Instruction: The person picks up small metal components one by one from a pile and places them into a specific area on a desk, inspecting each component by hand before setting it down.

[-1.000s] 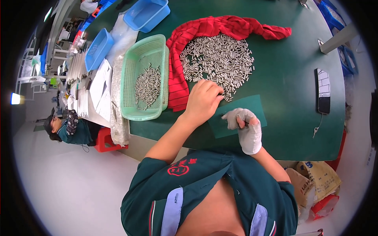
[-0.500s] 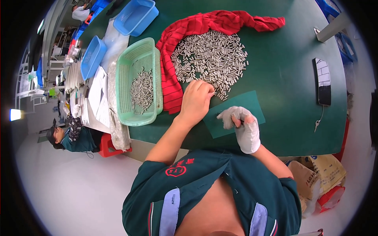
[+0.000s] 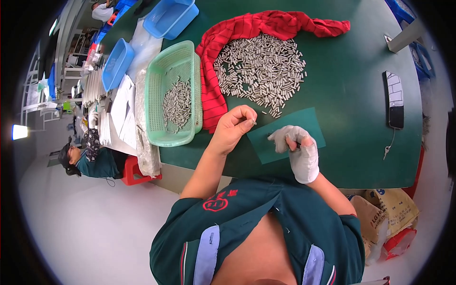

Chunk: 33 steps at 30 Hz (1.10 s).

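Observation:
My bare left hand (image 3: 231, 129) is closed in a pinch just in front of a pile of small metal pins (image 3: 263, 71), with one short silvery pin (image 3: 255, 123) showing at its fingertips. On my right hand (image 3: 303, 159) is a white glove that leaves some fingertips bare. Its fingers are curled together above a thin green sheet (image 3: 304, 122) lying on the table; whatever they hold, if anything, is hidden. A red striped cloth (image 3: 212, 102) curves around the left and far sides of the pile. Left of the cloth stands a light green plastic basket (image 3: 155, 124) with many similar pins inside.
Two blue trays (image 3: 164, 23) sit at the far left. A phone (image 3: 394, 99) with a key (image 3: 386, 153) on a cord lies at right, near a grey post (image 3: 403, 40). Another person (image 3: 97, 161) works at the left. Sacks (image 3: 389, 213) stand below the table's right side.
My left hand has drawn back from the pile's near edge, and a pin now shows in its pinch. The right hand stays curled over the green sheet. The whole view has shifted slightly.

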Each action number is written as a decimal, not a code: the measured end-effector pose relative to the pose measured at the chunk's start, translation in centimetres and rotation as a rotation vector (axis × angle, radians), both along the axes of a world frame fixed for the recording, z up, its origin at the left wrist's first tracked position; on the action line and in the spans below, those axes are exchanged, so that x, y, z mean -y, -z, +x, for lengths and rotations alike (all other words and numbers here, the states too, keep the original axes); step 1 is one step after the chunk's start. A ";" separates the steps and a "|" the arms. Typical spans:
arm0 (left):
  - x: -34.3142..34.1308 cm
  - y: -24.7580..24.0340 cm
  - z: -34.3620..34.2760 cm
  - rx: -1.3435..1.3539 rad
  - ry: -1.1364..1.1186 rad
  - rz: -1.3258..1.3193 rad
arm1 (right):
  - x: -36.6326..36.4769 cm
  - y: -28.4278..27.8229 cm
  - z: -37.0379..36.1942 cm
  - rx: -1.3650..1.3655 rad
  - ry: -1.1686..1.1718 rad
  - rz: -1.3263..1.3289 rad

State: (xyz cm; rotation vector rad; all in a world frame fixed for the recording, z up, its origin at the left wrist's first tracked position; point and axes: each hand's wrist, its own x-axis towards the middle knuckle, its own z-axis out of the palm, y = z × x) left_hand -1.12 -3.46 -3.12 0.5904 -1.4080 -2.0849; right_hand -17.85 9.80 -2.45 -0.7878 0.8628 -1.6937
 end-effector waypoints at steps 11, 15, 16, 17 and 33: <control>-0.7 0.0 0.1 -0.027 -0.047 0.171 | 0.2 -0.3 0.4 0.006 0.043 0.000; -0.8 -0.1 0.2 0.014 -0.077 0.208 | 0.3 -0.3 0.5 0.008 0.049 -0.008; -0.8 -0.1 0.2 0.014 -0.078 0.208 | 0.3 -0.3 0.4 0.009 0.049 -0.008; -0.7 -0.1 0.2 0.029 -0.082 0.201 | 0.3 -0.3 0.4 0.010 0.048 -0.005; -1.7 -0.8 0.4 0.379 -0.083 -0.096 | 1.0 -0.7 -0.2 0.175 0.017 0.049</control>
